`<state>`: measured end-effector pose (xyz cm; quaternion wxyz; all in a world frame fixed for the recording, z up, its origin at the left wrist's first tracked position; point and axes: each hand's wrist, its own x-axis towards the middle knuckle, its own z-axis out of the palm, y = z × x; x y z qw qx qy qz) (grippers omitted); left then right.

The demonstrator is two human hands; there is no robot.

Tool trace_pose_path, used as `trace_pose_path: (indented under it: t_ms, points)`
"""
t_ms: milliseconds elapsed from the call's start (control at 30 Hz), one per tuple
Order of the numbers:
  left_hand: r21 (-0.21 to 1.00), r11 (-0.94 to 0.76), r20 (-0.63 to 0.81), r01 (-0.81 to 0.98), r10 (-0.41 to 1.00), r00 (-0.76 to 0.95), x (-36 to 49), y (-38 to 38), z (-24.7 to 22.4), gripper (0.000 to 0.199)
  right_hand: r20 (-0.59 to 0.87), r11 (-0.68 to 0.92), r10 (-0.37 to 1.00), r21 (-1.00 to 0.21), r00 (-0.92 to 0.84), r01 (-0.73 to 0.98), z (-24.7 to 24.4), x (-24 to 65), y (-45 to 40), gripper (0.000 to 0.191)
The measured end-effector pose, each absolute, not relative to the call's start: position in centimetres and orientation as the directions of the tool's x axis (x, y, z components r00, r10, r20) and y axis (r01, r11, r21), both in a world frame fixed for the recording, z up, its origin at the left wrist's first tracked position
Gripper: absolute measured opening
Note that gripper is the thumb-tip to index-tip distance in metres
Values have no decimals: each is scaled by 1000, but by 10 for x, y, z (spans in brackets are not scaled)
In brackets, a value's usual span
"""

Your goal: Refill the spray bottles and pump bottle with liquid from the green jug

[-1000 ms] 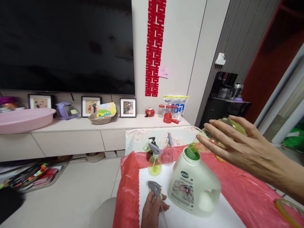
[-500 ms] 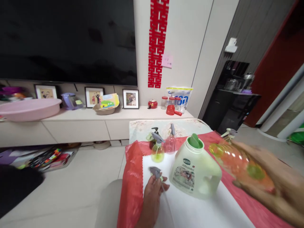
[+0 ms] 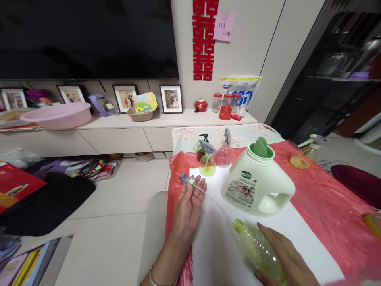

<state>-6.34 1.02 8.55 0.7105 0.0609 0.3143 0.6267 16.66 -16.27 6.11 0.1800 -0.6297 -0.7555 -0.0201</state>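
My left hand [image 3: 189, 202], palm up, holds a grey spray head [image 3: 185, 178] by its pale collar, with its thin clear tube trailing right over the white sheet. My right hand [image 3: 285, 256] is wrapped round a ribbed clear bottle [image 3: 257, 248] with a yellow-green neck, tilted above the sheet [image 3: 218, 246]. Behind them stands a large pale green jug [image 3: 256, 178] with a green cap [image 3: 260, 147] set in its mouth. To its left are a small spray bottle with yellow liquid [image 3: 207, 165], a pink spray bottle [image 3: 224, 154] and a dark pump bottle [image 3: 204, 145].
Another spray bottle [image 3: 311, 153] stands on the red cloth [image 3: 324, 198] at the right, beside a yellow round item. A roll of tape [image 3: 373, 224] lies at the right edge. A white cabinet [image 3: 119, 139] with picture frames and a pink basin [image 3: 58, 115] runs behind.
My right hand has brought the bottle from the right down over the white sheet. My left hand has turned palm up with the spray head. The view has shifted.
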Motion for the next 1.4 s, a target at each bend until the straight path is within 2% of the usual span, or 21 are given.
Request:
trace_pose_path:
  t_ms: [267, 467, 600, 767, 1167, 1233, 1300, 1367, 1400]
  points:
    - [563, 113, -252, -819, 967, -39, -56, 0, 87, 24, 330, 187, 939, -259, -96, 948, 60, 143, -155, 73]
    - [604, 207, -179, -770, 976, 122, -49, -18, 84, 41, 385, 180, 922, -331, -42, 926, 59, 129, -146, 66]
    - [625, 279, -166, -729, 960, 225, -43, -34, 81, 39, 361, 129, 932, -436, 41, 891, 62, 113, -141, 63]
    - [605, 342, -146, -719, 935, 322, -37, -46, 81, 31, 381, 158, 924, -472, 39, 867, 61, 105, -137, 62]
    - [606, 382, -132, -698, 913, 386, -38, -48, 79, 32, 418, 227, 907, -576, 45, 785, 60, 111, -139, 61]
    - [614, 383, -99, -690, 905, 414, -39, -48, 80, 31, 392, 254, 920, -619, 12, 743, 59, 117, -138, 64]
    - [618, 381, -75, -688, 899, 431, -40, -48, 80, 32, 340, 251, 940, -714, 11, 653, 58, 119, -138, 63]
    - [613, 391, -65, -686, 891, 450, -42, -48, 79, 34, 232, 175, 970, -877, 74, 448, 58, 116, -139, 61]
    - [610, 401, -63, -684, 885, 462, -42, -48, 79, 34, 147, 111, 984, -952, 106, 285, 58, 113, -139, 61]
